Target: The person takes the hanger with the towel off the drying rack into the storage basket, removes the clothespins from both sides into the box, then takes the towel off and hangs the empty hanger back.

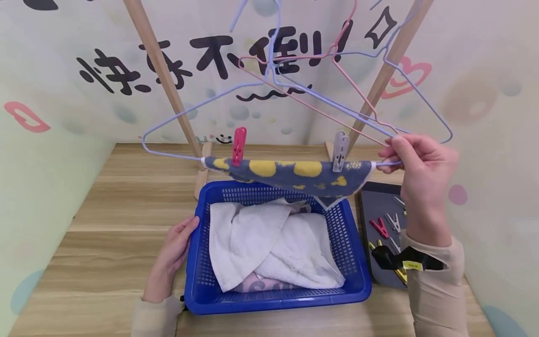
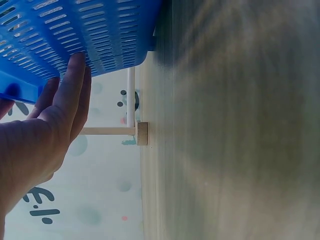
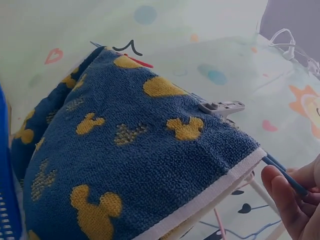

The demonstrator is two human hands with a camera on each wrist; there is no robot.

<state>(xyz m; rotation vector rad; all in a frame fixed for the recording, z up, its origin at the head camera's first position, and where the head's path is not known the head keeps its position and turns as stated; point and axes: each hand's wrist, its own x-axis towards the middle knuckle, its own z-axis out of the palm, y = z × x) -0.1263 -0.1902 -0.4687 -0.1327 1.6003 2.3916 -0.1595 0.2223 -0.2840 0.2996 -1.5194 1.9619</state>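
Note:
My right hand (image 1: 425,164) pinches the right end of a light blue wire hanger (image 1: 172,114) between thumb and fingers. A navy towel with yellow shapes (image 1: 290,174) hangs over the hanger's bottom bar. A pink clothespin (image 1: 238,146) clips it at left, a grey clothespin (image 1: 340,150) at right. The towel's white-edged side (image 3: 200,207) lies close to the right fingers. Against the outside of the blue plastic basket (image 1: 278,304) rests my left hand (image 1: 177,243), with its fingers (image 2: 75,75) fairly straight along the slotted wall. White towels (image 1: 261,234) lie folded inside it.
A pink hanger (image 1: 311,110) and another blue hanger (image 1: 421,93) hang behind. Wooden posts (image 1: 162,70) of a rack stand on the table (image 1: 105,224). Right of the basket is a dark tray (image 1: 379,201) with several clothespins (image 1: 380,228). A printed wall backs the table.

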